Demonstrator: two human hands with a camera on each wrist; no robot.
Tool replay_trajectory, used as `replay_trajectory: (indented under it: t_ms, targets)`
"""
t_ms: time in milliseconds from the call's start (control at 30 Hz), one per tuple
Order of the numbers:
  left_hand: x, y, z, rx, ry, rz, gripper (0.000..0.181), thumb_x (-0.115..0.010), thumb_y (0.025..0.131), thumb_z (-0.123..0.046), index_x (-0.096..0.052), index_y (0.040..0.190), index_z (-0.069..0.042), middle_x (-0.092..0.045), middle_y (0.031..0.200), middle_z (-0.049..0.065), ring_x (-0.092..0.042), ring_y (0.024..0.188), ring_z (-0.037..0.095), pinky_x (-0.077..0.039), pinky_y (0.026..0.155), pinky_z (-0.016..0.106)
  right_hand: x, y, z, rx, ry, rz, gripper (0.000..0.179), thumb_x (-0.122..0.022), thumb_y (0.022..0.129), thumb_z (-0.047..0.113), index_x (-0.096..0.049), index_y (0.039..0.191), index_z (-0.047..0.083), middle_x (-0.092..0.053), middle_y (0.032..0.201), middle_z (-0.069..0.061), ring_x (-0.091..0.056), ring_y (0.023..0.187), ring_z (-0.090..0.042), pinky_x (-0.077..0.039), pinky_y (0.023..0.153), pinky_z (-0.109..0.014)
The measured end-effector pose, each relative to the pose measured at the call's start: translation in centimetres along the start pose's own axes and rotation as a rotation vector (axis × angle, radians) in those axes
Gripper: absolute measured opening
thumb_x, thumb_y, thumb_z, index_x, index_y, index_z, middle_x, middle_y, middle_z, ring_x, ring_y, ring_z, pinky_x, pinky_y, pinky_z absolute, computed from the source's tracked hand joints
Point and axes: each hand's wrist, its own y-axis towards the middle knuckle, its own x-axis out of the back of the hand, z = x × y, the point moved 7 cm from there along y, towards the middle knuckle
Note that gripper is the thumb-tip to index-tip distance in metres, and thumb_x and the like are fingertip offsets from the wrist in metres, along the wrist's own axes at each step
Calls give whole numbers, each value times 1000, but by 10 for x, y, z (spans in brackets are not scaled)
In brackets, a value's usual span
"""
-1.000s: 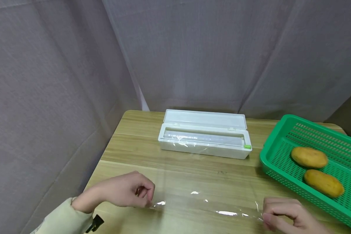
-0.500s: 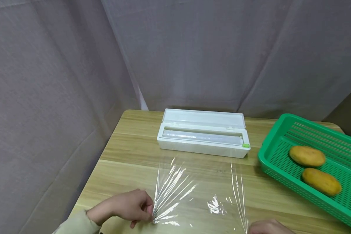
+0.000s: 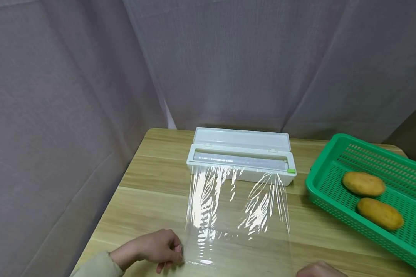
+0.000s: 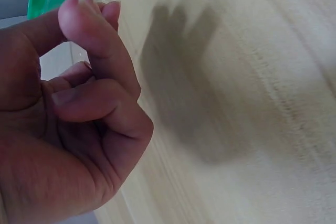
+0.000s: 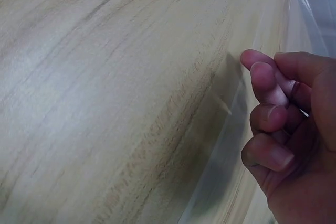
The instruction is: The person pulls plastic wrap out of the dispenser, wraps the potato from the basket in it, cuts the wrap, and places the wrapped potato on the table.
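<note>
A clear sheet of plastic wrap (image 3: 235, 221) stretches from a white dispenser box (image 3: 242, 175) toward the front of the table, creased and shiny near the box. My left hand (image 3: 159, 249) pinches its left front corner between thumb and index finger, other fingers curled, as the left hand (image 4: 89, 98) also shows in the left wrist view. Partly cut off by the bottom edge, my right hand (image 3: 320, 270) is at the sheet's right front corner. In the right wrist view, the right hand (image 5: 294, 124) has thumb and index finger pressed together, with film (image 5: 307, 19) running beyond.
The box's lid (image 3: 242, 140) is raised, exposing the film roll (image 3: 240, 161); a green slider (image 3: 291, 171) sits at its right end. A green basket (image 3: 313, 191) holds two potatoes (image 3: 364, 184) on the right. Grey curtains (image 3: 211, 69) hang behind the wooden table (image 3: 149, 184).
Both hands have moved toward the front of the table and slightly closer together. The wrap has gone from slack to drawn out, then lower and flatter before the box.
</note>
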Motion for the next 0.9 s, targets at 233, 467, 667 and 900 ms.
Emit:
replay_trajectory:
  t_ms: [233,467,667,900]
  targets:
    - [-2,0,4,8,0,-17,25,-70,95,-3,-64,70,-8,-56,56,-2,-45,39,4,-37,41,15,-1,0,-11,-70,71,62,24,-72,97,11,-75,76,23,-59,71,31,-49,59,19,-42,42,-12]
    - [2,-2,5,21,68,-17,30,-74,96,-10,-64,67,-5,-56,54,-4,-45,38,3,-36,40,16,27,4,1,-175,101,91,24,-68,101,8,-67,79,19,-48,71,29,-46,62,12,-37,48,-16]
    - [21,-1,-6,-21,387,-98,37,-84,91,-31,-63,63,-17,-55,52,-12,-47,41,2,-41,43,21,63,20,25,-129,-237,-117,10,-74,103,24,-71,97,33,-57,85,29,-52,74,9,-48,58,-21]
    - [45,4,-34,-330,867,-460,31,-90,83,-41,-67,90,-22,-57,84,-12,-53,74,6,-48,63,29,74,32,47,12,-722,-405,36,-93,83,30,-75,115,32,-63,113,22,-62,99,-3,-57,80,-29]
